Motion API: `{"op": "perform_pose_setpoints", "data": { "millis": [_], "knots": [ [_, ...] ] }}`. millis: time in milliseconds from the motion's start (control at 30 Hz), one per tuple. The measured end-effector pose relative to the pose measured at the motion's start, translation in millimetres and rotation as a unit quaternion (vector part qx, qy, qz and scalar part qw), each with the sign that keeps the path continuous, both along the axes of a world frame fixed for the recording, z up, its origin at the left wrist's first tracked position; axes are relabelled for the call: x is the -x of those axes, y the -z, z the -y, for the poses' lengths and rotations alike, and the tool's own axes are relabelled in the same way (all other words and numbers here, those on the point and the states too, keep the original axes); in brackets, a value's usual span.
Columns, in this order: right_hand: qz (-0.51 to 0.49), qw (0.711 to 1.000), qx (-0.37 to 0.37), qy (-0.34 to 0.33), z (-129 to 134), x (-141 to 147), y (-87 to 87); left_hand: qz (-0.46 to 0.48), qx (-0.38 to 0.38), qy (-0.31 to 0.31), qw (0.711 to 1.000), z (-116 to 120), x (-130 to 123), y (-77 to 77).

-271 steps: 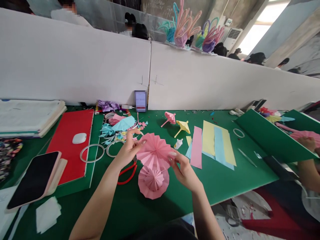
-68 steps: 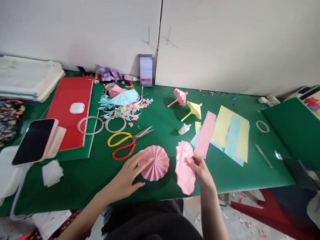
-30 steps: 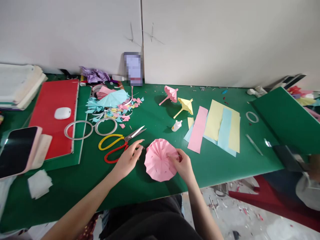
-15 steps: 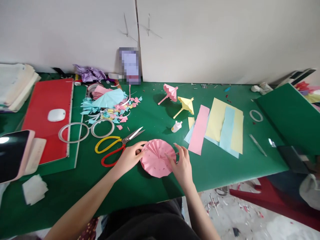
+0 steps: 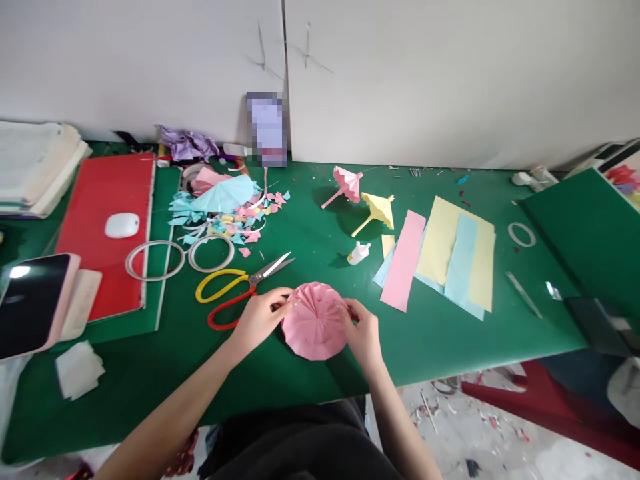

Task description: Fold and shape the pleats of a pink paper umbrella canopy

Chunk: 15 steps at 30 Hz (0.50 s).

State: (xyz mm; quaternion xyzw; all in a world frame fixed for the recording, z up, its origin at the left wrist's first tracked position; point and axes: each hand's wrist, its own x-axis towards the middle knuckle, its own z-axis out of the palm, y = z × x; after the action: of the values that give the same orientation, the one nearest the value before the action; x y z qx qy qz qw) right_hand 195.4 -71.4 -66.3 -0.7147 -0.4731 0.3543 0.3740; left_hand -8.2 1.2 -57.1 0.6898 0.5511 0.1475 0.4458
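Observation:
A round pink pleated paper disc (image 5: pixel 316 327) is held between my two hands near the table's front edge. My left hand (image 5: pixel 264 317) pinches its upper left rim, and my right hand (image 5: pixel 361 327) pinches the right rim. Folds fan out from the disc's centre. Scissors (image 5: pixel 245 287) with one yellow and one red handle lie open just left of my left hand. Beyond the disc stands a small white bottle (image 5: pixel 359 253). Two little paper umbrellas, one pink (image 5: pixel 346 184) and one yellow (image 5: pixel 377 212), rest farther back.
Pink, yellow and blue paper sheets (image 5: pixel 435 267) lie to the right. A heap of paper scraps (image 5: pixel 220 207), tape rings (image 5: pixel 211 254) and a red folder (image 5: pixel 110 220) with a white mouse (image 5: pixel 122 225) are at left. A phone (image 5: pixel 267 130) leans on the wall.
My right fingers have come off the disc's face and closed on its right rim. My left hand keeps its hold. The whole view has shifted slightly.

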Motion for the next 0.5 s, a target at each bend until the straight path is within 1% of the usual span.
{"op": "perform_pose_setpoints", "data": {
  "millis": [167, 367, 500],
  "knots": [
    [-0.017, 1.0, -0.014, 0.01, 3, 1, -2.6, 0.004, 0.004, 0.006, 1.0, 2, 2, -3.1],
    [-0.016, 0.999, -0.016, 0.023, 6, 3, -1.0, 0.015, 0.011, 0.024, 1.0, 10, 5, -3.2],
    [-0.022, 1.0, -0.009, 0.008, 7, 1, -2.0, 0.018, 0.017, 0.034, 0.999, 14, 7, -8.2]
  ]
}}
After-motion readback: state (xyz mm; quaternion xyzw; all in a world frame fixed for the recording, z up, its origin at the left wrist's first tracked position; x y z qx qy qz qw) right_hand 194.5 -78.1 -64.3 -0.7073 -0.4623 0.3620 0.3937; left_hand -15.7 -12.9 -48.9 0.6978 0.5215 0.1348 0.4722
